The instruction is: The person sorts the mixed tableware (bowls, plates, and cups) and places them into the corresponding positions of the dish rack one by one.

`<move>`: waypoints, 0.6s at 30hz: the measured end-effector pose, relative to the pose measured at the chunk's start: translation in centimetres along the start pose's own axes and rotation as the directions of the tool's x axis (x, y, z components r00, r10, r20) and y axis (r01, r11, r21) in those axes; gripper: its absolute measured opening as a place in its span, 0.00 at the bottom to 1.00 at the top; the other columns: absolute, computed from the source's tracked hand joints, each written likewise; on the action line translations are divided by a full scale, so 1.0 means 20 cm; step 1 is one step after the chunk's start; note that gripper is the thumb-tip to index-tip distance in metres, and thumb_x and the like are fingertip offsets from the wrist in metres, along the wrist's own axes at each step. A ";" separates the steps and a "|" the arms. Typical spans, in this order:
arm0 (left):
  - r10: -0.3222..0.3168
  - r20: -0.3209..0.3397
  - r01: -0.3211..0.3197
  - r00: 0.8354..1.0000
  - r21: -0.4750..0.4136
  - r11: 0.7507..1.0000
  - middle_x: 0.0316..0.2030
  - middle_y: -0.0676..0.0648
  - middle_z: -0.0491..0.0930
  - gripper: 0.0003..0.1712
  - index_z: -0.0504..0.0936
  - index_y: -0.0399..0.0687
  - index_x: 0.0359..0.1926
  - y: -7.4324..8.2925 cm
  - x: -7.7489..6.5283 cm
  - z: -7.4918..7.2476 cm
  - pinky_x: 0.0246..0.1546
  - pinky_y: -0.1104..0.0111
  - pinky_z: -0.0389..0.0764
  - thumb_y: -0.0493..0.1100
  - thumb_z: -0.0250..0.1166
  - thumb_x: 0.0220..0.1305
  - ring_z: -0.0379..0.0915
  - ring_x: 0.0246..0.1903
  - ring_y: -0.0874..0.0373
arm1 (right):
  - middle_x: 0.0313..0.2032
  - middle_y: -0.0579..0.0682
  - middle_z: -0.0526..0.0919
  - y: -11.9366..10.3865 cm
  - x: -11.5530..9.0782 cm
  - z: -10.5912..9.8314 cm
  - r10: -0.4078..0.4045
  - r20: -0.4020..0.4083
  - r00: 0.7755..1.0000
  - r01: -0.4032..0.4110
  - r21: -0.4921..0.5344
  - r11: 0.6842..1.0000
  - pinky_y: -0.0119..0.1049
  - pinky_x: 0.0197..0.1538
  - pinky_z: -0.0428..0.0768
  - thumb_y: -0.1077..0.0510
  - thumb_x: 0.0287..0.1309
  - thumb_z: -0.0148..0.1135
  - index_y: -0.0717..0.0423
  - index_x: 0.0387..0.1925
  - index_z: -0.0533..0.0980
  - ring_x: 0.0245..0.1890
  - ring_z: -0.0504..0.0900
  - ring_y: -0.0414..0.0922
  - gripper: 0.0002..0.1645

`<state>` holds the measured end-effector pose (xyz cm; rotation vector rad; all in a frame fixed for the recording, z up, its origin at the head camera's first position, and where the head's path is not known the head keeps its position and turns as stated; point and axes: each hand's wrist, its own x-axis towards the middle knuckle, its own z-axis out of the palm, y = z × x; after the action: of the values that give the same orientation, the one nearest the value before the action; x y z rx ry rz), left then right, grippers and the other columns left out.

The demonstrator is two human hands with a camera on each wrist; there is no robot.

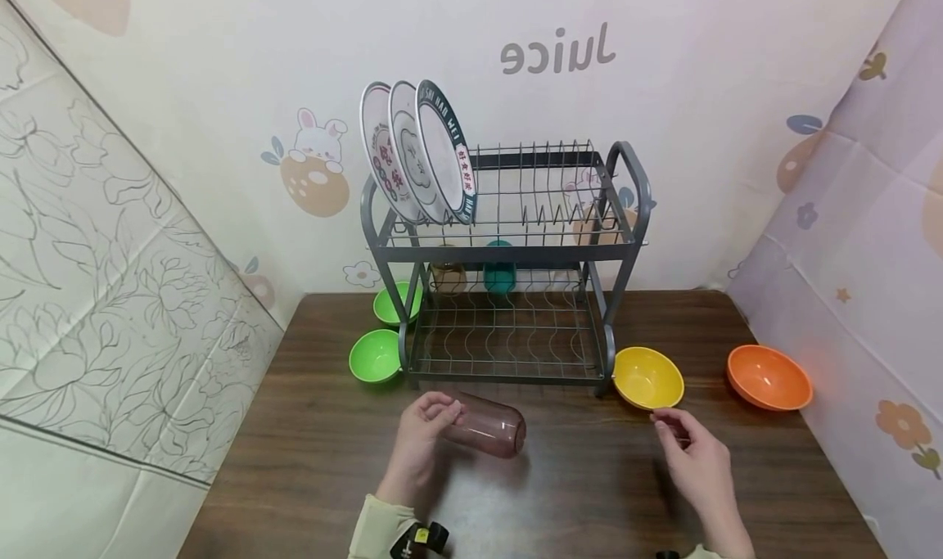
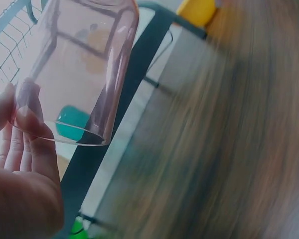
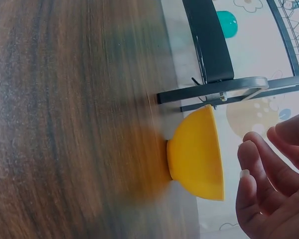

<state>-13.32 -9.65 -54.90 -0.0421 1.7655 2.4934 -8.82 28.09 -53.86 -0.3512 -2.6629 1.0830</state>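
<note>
A see-through pinkish tumbler lies on its side in my left hand, in front of the dish rack. Thumb and fingers pinch it at the open rim, as the left wrist view of the tumbler shows; its rounded base points right. My right hand hovers just in front of the yellow bowl, fingers loosely bent and holding nothing. In the right wrist view a small gap separates the fingertips from the upright yellow bowl.
Three plates stand at the left of the rack's top tier. Behind the lower tier's wires are a brown cup and a teal cup. Two green bowls sit left of the rack, an orange bowl far right.
</note>
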 end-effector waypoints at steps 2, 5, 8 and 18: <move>-0.024 0.020 0.025 1.000 -0.048 0.999 0.32 0.47 0.86 0.09 0.74 0.38 0.39 -0.01 -0.01 0.02 0.38 0.68 0.81 0.33 0.67 0.63 0.81 0.29 0.60 | 0.43 0.52 0.86 0.00 0.00 0.01 0.003 0.002 1.000 -0.003 -0.004 1.000 0.25 0.32 0.74 0.55 0.71 0.58 0.54 0.49 0.80 0.34 0.76 0.35 0.11; -0.090 0.049 0.095 0.995 -0.114 0.989 0.33 0.48 0.86 0.08 0.75 0.42 0.38 -0.03 -0.02 0.05 0.35 0.71 0.79 0.35 0.67 0.63 0.80 0.30 0.61 | 0.43 0.51 0.86 0.00 0.00 0.03 0.006 0.013 1.000 -0.006 -0.005 1.000 0.26 0.33 0.75 0.56 0.71 0.57 0.54 0.50 0.80 0.35 0.77 0.37 0.12; -0.156 0.085 0.169 0.984 -0.181 0.969 0.34 0.48 0.85 0.07 0.75 0.47 0.37 -0.06 -0.04 0.07 0.32 0.75 0.77 0.35 0.66 0.64 0.80 0.30 0.62 | 0.43 0.51 0.86 -0.01 -0.01 0.06 -0.005 0.024 1.000 0.005 0.006 1.000 0.27 0.34 0.76 0.56 0.71 0.58 0.55 0.49 0.80 0.37 0.78 0.40 0.11; -0.191 0.168 0.244 0.967 -0.405 0.881 0.35 0.51 0.81 0.09 0.75 0.52 0.36 -0.11 -0.07 0.13 0.31 0.80 0.75 0.35 0.54 0.74 0.77 0.31 0.68 | 0.39 0.47 0.86 -0.10 -0.06 0.15 -0.121 0.023 0.992 0.120 0.071 0.990 0.27 0.36 0.77 0.59 0.66 0.64 0.53 0.45 0.82 0.35 0.79 0.36 0.08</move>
<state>-11.76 -6.53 -55.92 -0.1058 1.0764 2.5917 -8.99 24.36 -54.74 -0.1613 -2.6237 1.1466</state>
